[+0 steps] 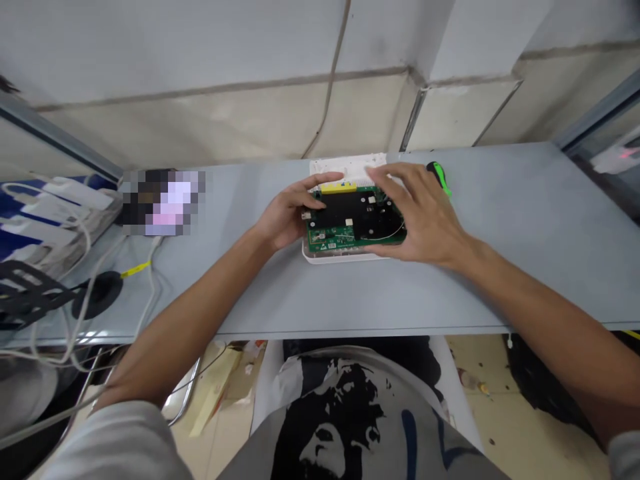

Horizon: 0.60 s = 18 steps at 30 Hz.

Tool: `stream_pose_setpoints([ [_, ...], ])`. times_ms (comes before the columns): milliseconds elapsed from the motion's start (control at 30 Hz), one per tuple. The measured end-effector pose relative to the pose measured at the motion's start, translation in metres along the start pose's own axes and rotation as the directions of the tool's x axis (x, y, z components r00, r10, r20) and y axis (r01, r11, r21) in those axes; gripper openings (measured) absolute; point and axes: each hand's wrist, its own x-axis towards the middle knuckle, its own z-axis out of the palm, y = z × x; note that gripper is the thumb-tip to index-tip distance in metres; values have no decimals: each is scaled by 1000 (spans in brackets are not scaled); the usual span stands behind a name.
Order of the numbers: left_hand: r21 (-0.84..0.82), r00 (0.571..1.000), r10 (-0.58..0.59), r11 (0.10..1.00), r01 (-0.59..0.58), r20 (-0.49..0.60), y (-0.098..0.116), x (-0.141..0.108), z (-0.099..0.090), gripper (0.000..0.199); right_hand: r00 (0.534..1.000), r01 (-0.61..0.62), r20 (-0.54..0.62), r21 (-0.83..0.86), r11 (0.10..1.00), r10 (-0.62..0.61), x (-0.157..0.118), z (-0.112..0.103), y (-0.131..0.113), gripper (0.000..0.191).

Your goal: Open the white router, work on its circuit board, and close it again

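The left hand (286,212) and right hand (425,217), fingers half-curled, hold the circuit board (335,235) by its ends, over the white casing (325,259) on the worktop (290,297). Uneven lifting could snag the thin wire (393,236) under the right fingers.

Green circuit board (337,239) with black plate (335,210), white casing (325,259) beneath, left hand (287,212) and right hand (425,217) at its ends, green-black screwdriver (439,179) near right hand.
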Motion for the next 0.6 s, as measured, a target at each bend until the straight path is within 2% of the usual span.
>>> stream_pose_setpoints([
  [133,167,996,85,983,-82,-10,0,3,-1,58,993,-75,100,116,990,64,1,-4,11,127],
  [300,268,991,130,956,-123,-10,2,6,-1,52,987,-57,153,98,994,42,5,-3,13,131],
  [467,292,987,156,946,-144,-20,1,5,2,49,990,-49,135,92,995,37,3,7,13,133],
  [600,442,969,216,885,-142,-121,-6,3,1,40,997,-47,69,125,991,38,-3,12,16,136],
])
